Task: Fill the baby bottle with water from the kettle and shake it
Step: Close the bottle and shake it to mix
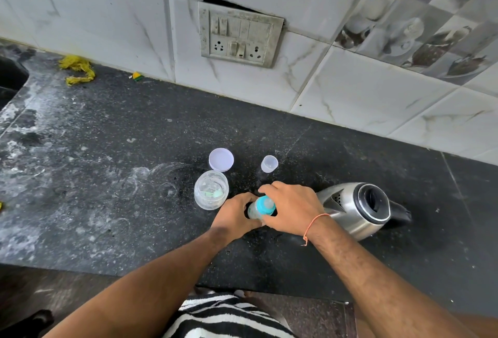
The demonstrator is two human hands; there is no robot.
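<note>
I am standing at a dark speckled stone surface [107, 149] and looking down at my two bare hands, which meet over a small baby bottle [260, 208] near the middle of the view. My left hand [237, 216] wraps around the clear body of the bottle, fingers closed on it, holding it upright on the surface. My right hand [293, 208] curls over the turquoise teat collar at the top, fingers gripping it, so I judge I am at the cap: either unscrewing it before filling or tightening it before shaking, and I cannot tell which, nor whether there is water inside. Just to the right of my right hand stands the steel kettle [355, 208], its black lid closed and its handle pointing away to the right. Behind my left hand sits an open clear jar [211, 193], with its round white lid [221, 159] lying beyond it and a small clear cap [269, 163] nearby. If the bottle is empty, my next move needs the collar off and my right hand free to take the kettle handle.
</note>
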